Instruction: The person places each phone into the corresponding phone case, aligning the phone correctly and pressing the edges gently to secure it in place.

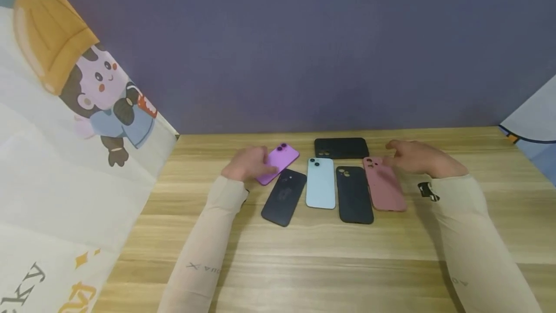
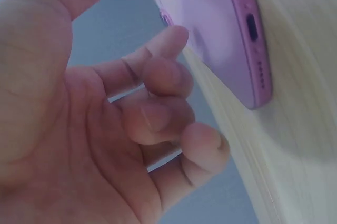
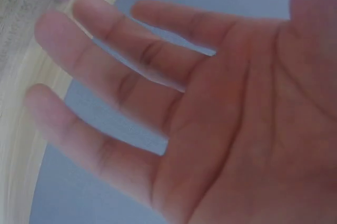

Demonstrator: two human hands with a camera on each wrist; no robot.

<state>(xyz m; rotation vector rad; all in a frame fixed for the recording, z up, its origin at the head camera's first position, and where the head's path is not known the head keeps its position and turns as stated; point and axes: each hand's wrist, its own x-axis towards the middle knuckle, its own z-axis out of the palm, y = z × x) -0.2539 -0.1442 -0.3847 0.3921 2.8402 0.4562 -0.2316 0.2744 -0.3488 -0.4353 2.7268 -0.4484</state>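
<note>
Left hand (image 1: 248, 162) at the purple phone (image 1: 284, 157) — whether its grip holds, can't tell; right hand (image 1: 414, 158) released. Phone looks slick, rigid — best pinched by long sides.

1. Left hand (image 1: 248, 162), left of frame centre: fingers at the purple phone (image 1: 284, 156), which lies diagonally.
2. Right hand (image 1: 414, 157), right of frame centre: fingers at the upper end of the pink case (image 1: 386, 188).
3. Frame centre, left to right: dark phone-shaped item (image 1: 284, 198), pale blue phone (image 1: 321, 185), black case (image 1: 354, 197).
4. Just above the last two: crosswise dark case (image 1: 343, 148).
5. Lower frame: wood-grain table (image 1: 330, 264). Upper frame: blue-grey panel (image 1: 304, 52).
</note>
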